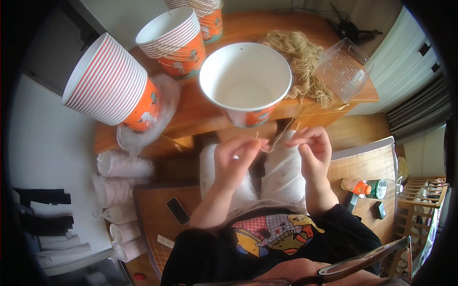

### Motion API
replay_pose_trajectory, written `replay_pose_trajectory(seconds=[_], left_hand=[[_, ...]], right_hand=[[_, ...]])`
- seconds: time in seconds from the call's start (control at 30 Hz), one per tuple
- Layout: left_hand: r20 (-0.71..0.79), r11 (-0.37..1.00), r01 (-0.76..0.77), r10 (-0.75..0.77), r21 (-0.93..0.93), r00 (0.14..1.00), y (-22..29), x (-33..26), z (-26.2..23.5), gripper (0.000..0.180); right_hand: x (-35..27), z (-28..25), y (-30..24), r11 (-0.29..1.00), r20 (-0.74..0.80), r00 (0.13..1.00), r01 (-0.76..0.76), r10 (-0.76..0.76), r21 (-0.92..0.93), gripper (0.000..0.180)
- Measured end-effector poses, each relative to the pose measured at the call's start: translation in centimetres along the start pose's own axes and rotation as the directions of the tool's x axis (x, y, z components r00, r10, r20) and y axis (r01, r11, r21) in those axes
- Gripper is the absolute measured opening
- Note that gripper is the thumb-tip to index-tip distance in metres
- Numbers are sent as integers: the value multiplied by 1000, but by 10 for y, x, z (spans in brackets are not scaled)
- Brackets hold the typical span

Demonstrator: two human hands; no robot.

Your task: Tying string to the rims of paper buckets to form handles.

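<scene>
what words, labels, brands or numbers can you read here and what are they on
No text can be read.
Front bucket: orange print, any lettering too blurred.
Left bucket stack: any lettering too blurred.
Green bottle: label too small.
Orange bottle: label too small.
Shirt: cartoon print, no readable words.

Left hand (232, 155) pinches, fingers (253, 146) together; right hand (316, 151) faces it, fingers loosely bent.

You are getting soft daylight that is coming from the white curtain (392, 59) side and is shining on the right-hand mat (346, 166). Shadow is gathering beneath the table (241, 29). Your right hand (316, 155) is looking slightly soft, and edges are bending toward a black rim.
</scene>
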State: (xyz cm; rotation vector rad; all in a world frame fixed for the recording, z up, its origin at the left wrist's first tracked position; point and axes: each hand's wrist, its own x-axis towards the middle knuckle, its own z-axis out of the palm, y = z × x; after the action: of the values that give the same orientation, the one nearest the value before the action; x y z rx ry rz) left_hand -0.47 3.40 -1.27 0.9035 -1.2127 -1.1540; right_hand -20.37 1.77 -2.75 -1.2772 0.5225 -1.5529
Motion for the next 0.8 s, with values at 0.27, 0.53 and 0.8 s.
replay_pose_trajectory(seconds=[0.27, 0.53, 0.8], left_hand=[[-90, 996, -29, 22, -86, 996, -3, 25, 4, 21], [-166, 995, -21, 4, -102, 986, -1, 28, 4, 21], [-180, 995, -24, 6, -97, 984, 2, 31, 6, 21]], right_hand=[[-2, -2, -3, 997, -32, 996, -80, 81, 10, 19], [-4, -3, 0, 992, -33, 992, -122, 123, 34, 18], [-4, 5, -3, 990, -41, 997, -70, 66, -122, 17]])
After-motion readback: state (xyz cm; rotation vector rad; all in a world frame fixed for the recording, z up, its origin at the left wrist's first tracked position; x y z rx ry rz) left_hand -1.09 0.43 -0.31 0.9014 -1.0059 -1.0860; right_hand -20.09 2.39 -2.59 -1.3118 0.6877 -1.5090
